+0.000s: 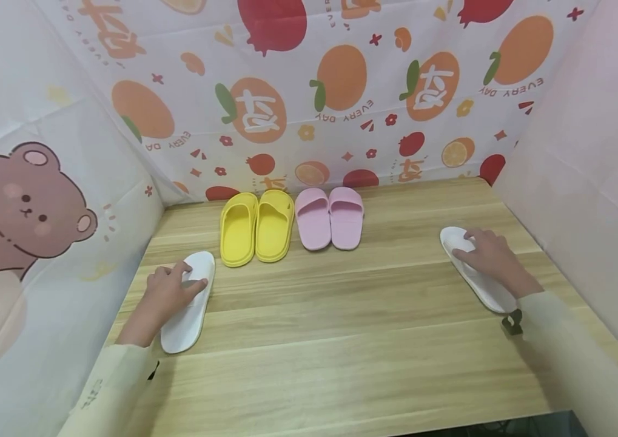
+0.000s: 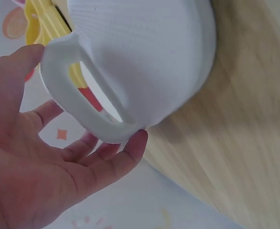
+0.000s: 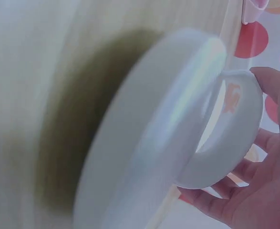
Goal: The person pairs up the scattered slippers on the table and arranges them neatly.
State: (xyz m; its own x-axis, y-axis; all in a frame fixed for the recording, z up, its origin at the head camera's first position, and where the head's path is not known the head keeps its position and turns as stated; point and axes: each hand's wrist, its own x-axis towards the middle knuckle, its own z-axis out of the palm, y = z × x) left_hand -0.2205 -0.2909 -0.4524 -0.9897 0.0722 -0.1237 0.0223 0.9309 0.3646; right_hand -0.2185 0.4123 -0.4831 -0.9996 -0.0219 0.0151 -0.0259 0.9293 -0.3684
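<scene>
At the left of the table, my left hand (image 1: pixel 169 295) grips a white slipper (image 1: pixel 185 331) across its strap. Its thumb and fingertips sit at opposite ends of the strap (image 2: pixel 66 88) in the left wrist view. On the right side, my right hand (image 1: pixel 490 258) holds another white slipper (image 1: pixel 491 293) in the same way. The right wrist view shows thumb and fingers pinching that strap (image 3: pixel 233 150) from both sides, with a dark shadow on the wood along the sole (image 3: pixel 144 129). Both slippers point toward the back wall, toes slanting left on the right one and right on the left one.
A yellow pair of slippers (image 1: pixel 238 240) and a pink pair (image 1: pixel 314 227) stand side by side at the back of the wooden table (image 1: pixel 341 340). Fruit-print cloth (image 1: pixel 298 67) hangs behind, with pale cloth at both sides. A dark object (image 1: pixel 549 425) shows at the front edge.
</scene>
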